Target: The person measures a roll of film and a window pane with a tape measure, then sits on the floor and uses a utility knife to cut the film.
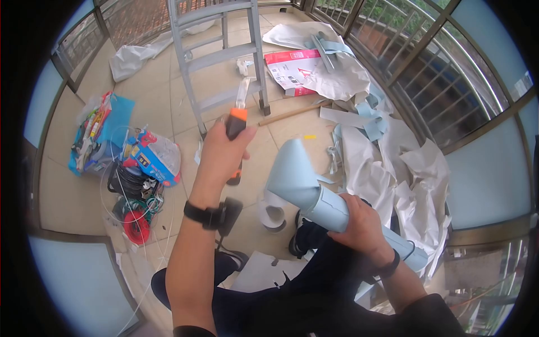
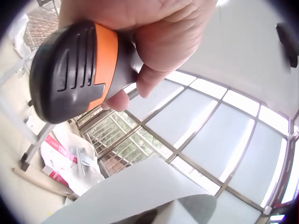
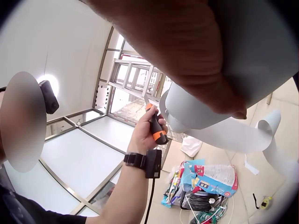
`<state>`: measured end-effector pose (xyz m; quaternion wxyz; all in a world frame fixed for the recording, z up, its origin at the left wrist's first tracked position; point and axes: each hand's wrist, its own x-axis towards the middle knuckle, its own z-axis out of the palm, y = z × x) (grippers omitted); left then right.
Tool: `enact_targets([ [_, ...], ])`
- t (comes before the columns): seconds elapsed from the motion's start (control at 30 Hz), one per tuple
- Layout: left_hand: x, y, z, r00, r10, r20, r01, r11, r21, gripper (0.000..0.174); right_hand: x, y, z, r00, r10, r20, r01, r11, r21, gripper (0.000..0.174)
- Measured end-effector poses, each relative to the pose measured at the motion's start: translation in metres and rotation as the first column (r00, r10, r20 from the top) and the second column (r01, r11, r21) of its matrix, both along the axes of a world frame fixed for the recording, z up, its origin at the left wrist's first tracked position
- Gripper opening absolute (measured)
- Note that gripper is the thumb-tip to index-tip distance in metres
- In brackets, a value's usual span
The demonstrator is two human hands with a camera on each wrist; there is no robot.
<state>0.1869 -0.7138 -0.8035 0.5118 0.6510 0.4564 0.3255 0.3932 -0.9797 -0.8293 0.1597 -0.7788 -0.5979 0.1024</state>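
Observation:
My left hand (image 1: 222, 151) grips a black and orange knife (image 1: 237, 124), its blade pointing up and away. The knife's thick handle (image 2: 74, 72) fills the upper left of the left wrist view, against the left palm (image 2: 163, 37). Lower right in the head view, my right hand (image 1: 364, 224) is wrapped round a pale blue roll (image 1: 327, 209). A loose flap (image 1: 292, 174) of the sheet stands out from the roll's far end, apart from the knife. In the right wrist view, the right fingers (image 3: 187, 60) lie across the roll (image 3: 266, 51).
A grey stepladder (image 1: 219, 59) stands ahead. Crumpled white sheeting (image 1: 410, 180) and a pink-and-white box (image 1: 292, 70) lie to the right. Bags (image 1: 151, 157), cables and a red coil (image 1: 136, 227) are at the left. A wooden stick (image 1: 289, 114) lies near the ladder; railed windows surround the floor.

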Motion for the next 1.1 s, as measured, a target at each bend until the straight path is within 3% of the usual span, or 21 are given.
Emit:
enact_targets([
  [0.1, -0.011, -0.006, -0.007, 0.997, -0.072, 0.037, 0.076, 0.991, -0.111, 0.041, -0.006, -0.001, -0.001, 1.0, 0.002, 0.023, -0.002, 1.0, -0.021, 0.081],
  [0.17, -0.01, -0.005, -0.014, 0.958, -0.263, 0.114, 0.276, 0.953, -0.121, 0.039, -0.012, -0.001, -0.004, 0.999, 0.02, 0.046, -0.019, 1.0, -0.021, 0.081],
  [0.23, -0.005, -0.01, -0.007, 0.949, -0.298, 0.104, 0.312, 0.935, -0.168, 0.038, -0.016, -0.002, -0.006, 0.997, 0.023, 0.07, -0.022, 1.0, -0.017, 0.081],
  [0.3, -0.003, -0.017, -0.013, 0.92, -0.384, -0.074, 0.359, 0.905, -0.23, 0.039, -0.019, -0.002, -0.009, 0.993, 0.004, 0.115, -0.005, 1.0, 0.002, 0.083],
  [0.47, -0.004, -0.052, -0.028, 0.934, -0.332, -0.13, 0.266, 0.893, -0.363, 0.055, -0.016, -0.005, -0.012, 0.991, -0.043, 0.123, 0.037, 0.998, 0.052, 0.084],
  [0.73, -0.005, -0.055, -0.033, 0.948, -0.295, -0.121, 0.228, 0.892, -0.39, 0.045, -0.015, -0.008, 0.006, 0.996, 0.006, 0.088, -0.013, 0.997, 0.08, 0.082],
  [0.8, -0.006, -0.055, -0.032, 0.943, -0.306, -0.129, 0.237, 0.892, -0.384, 0.044, -0.008, -0.01, 0.022, 0.988, 0.104, -0.11, -0.099, 0.994, 0.048, 0.081],
  [0.83, -0.007, -0.056, -0.034, 0.948, -0.304, -0.095, 0.248, 0.891, -0.379, 0.043, 0.002, -0.013, 0.02, 0.989, 0.101, -0.112, -0.096, 0.994, 0.05, 0.081],
  [0.9, -0.008, -0.056, -0.035, 0.949, -0.308, -0.06, 0.265, 0.89, -0.372, 0.042, 0.027, -0.018, 0.012, 0.931, 0.166, -0.327, -0.17, 0.985, 0.016, 0.068],
  [0.93, -0.008, -0.057, -0.034, 0.949, -0.312, -0.038, 0.278, 0.889, -0.363, 0.041, 0.035, -0.015, 0.014, 0.932, 0.162, -0.324, -0.166, 0.986, 0.016, 0.068],
  [0.97, -0.008, -0.057, -0.033, 0.948, -0.317, -0.014, 0.291, 0.888, -0.355, 0.041, 0.044, -0.008, 0.018, 0.819, 0.002, -0.573, -0.087, 0.989, -0.121, 0.06],
  [1.0, -0.007, -0.058, -0.033, 0.947, -0.32, -0.011, 0.296, 0.887, -0.354, 0.041, 0.051, -0.003, 0.021, 0.633, -0.18, -0.753, -0.049, 0.961, -0.271, 0.051],
  [1.1, -0.007, -0.059, -0.033, 0.953, -0.304, 0.0, 0.284, 0.892, -0.352, 0.04, 0.062, 0.008, 0.017, 0.624, -0.168, -0.763, -0.129, 0.941, -0.312, 0.042],
])
